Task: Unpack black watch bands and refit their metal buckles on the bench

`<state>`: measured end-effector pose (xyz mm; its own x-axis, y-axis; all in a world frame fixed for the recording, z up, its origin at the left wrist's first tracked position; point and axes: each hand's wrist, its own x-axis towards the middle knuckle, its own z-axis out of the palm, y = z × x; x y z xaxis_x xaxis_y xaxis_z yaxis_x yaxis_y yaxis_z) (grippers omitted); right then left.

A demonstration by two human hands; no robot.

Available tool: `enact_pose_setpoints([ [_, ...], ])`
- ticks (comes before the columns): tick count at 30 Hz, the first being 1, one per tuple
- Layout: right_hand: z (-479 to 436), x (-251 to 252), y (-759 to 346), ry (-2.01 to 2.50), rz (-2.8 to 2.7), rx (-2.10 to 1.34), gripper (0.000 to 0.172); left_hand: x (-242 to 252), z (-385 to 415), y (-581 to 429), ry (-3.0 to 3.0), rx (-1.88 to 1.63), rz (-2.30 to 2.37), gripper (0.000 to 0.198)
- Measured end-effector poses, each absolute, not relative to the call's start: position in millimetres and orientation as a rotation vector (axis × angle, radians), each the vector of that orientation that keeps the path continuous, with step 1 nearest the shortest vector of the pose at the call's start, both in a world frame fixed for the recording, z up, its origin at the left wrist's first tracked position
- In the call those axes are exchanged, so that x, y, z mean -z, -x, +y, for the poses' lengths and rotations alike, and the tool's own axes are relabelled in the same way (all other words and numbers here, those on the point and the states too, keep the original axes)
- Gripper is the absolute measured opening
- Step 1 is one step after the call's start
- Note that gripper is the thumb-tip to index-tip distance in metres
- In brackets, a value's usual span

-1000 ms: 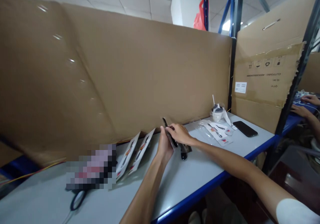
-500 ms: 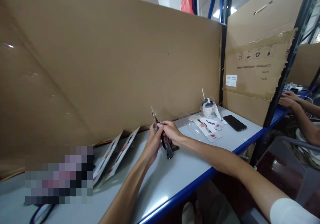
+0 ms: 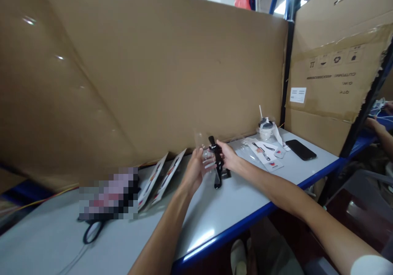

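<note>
My right hand (image 3: 227,155) is closed around a glossy black tool (image 3: 218,164), long and slim with a wider middle. Its exact kind is not clear. The tool stands nearly upright above the table. To its left, my left hand (image 3: 195,167) pinches a piece of clear plastic packaging (image 3: 200,139), which sticks up past the fingertips. The two hands are close together, with the plastic beside the tool. A small dark flat piece (image 3: 226,174) lies on the table just behind the tool, partly hidden.
Two printed cards (image 3: 168,176) lean at the left, beside a pixelated pouch (image 3: 112,195) with a loop. At right are more printed cards (image 3: 266,154), a lidded cup (image 3: 265,129) and a black phone (image 3: 301,149). A cardboard wall (image 3: 172,70) backs the table; another person's arm (image 3: 380,129) shows far right.
My hands have drawn slightly apart. The black tool now shows at full length in my right hand, and the clear plastic shows in my left. The view has swung left.
</note>
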<state>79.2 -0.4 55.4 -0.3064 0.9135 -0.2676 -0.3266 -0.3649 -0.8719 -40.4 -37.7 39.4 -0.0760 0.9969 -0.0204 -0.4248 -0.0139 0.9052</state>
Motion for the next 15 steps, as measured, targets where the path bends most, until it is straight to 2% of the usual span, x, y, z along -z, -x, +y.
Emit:
enact_pose_setpoints([
  [3, -4, -60, -83, 1.039, -0.989, -1.637, 0.025, -52, -39, 54, -0.840, -1.738, 0.986, 0.027],
  [5, -6, -58, -82, 1.107, -1.170, -1.584, 0.022, -60, -40, 64, -0.833, -1.851, 1.010, 0.027],
  [11, -17, -32, -65, 1.140, -1.713, -1.329, 0.005, -69, -39, 77, -0.809, -1.915, 0.999, 0.008],
  [15, -23, -11, -53, 1.117, -1.884, -1.193, 0.005, -68, -37, 73, -0.853, -1.905, 0.991, 0.002],
])
